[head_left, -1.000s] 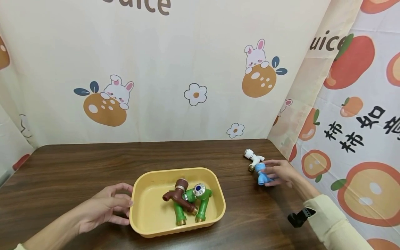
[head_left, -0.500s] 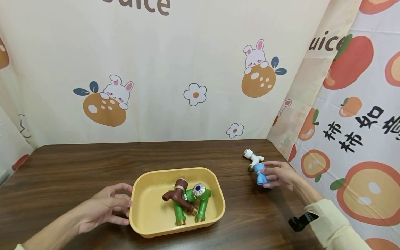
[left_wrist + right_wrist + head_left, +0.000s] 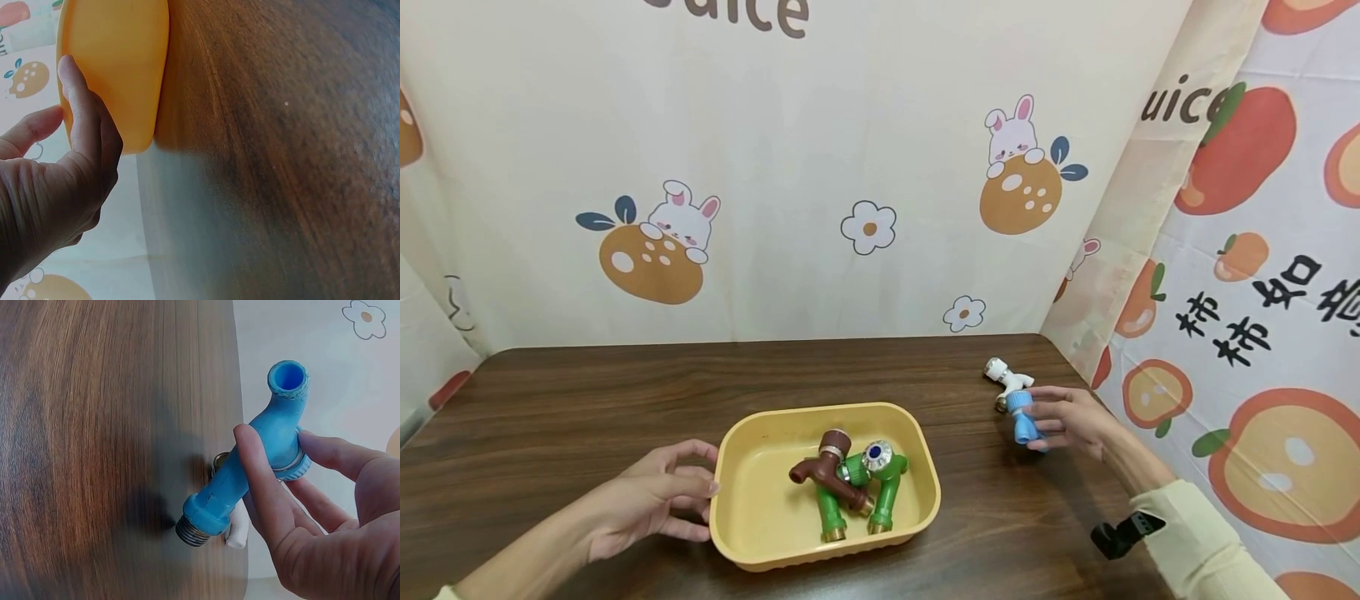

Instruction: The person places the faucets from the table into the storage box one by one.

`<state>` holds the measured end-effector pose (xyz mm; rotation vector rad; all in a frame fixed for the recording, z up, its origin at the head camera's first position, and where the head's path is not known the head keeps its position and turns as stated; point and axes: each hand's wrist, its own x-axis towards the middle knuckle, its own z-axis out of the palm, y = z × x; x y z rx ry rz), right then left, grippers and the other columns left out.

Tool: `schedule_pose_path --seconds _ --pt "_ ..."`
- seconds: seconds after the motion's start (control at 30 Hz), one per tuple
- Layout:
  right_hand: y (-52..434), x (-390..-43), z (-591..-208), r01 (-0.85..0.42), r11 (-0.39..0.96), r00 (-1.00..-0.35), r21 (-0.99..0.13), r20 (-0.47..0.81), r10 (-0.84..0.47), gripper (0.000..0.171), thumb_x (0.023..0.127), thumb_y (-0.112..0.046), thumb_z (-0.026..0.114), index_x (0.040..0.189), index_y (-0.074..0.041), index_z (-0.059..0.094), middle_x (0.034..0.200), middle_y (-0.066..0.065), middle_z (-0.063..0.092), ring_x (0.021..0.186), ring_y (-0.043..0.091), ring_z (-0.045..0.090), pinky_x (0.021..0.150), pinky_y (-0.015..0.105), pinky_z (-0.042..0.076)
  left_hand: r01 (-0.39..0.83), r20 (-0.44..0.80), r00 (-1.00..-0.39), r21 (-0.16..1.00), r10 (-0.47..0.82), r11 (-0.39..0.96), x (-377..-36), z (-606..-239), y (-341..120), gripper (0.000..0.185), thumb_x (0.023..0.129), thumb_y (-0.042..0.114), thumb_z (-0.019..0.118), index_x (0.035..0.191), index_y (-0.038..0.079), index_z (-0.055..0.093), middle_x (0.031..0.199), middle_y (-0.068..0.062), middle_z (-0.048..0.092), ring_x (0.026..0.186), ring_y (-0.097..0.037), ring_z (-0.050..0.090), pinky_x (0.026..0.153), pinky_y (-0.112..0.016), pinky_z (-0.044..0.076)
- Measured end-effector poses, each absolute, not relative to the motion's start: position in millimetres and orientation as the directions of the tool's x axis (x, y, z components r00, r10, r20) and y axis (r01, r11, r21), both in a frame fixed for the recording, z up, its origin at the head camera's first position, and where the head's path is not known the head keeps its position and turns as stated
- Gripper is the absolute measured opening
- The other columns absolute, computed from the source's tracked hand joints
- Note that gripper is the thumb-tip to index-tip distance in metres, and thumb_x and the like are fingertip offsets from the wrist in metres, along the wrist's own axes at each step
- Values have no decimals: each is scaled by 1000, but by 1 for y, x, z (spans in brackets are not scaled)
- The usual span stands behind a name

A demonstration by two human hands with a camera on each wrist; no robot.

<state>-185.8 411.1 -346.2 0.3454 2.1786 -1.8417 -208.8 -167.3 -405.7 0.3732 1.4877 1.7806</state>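
My right hand (image 3: 1071,421) holds a blue plastic tap (image 3: 269,440) between thumb and fingers at the right of the table. The tap's spout points up in the right wrist view, and its threaded metal end sticks out at the lower left. Behind it lies a white tap (image 3: 1013,383), partly covered. With its fingertips my left hand (image 3: 643,500) touches the left rim and outer wall of a yellow tray (image 3: 752,533). Inside the tray are a brown tap (image 3: 827,471) and green taps (image 3: 887,496), overlapping each other.
The dark wooden table (image 3: 587,392) reaches back to a printed curtain (image 3: 775,167). Another printed curtain (image 3: 1240,333) hangs close beside the right arm. A black strap device (image 3: 1126,533) sits on the right sleeve.
The blue tap has shifted slightly left and turned a little in my right hand. My left hand and the tray have not moved.
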Motion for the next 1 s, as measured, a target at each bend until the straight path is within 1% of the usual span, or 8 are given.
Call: schedule_pose_path --seconds 0.1,0.33,0.73,1.0 --pt "409 -186 -346 347 153 -937 -925 -350 5 56 104 -8 60 151 9 36 106 7 71 91 23 73 82 47 65 -371 -251 -660 928 708 -17 -209 -406 -167 32 101 4 57 130 6 43 98 -9 66 90 -21 67 80 -41 65" --pt "402 -187 -343 328 172 -944 -929 -331 12 59 103 -7 60 152 10 33 107 9 70 89 22 73 82 47 65 -367 -246 -660 930 710 -19 -210 -406 -168 33 101 4 57 131 6 42 97 -8 66 90 -21 67 80 -40 65" --pt "396 -187 -339 309 193 -947 -931 -320 -32 64 104 -8 60 155 12 28 110 8 70 92 22 73 81 48 65 -359 -222 -651 932 726 -37 -211 -407 -169 30 102 3 55 130 7 44 98 -8 67 90 -20 68 81 -40 65" --pt "394 -185 -340 319 191 -945 -928 -328 -17 63 104 -8 61 154 11 30 111 10 69 92 22 73 80 48 65 -366 -227 -647 930 727 -35 -211 -407 -168 30 102 3 55 130 7 43 99 -9 67 91 -21 68 81 -40 65"
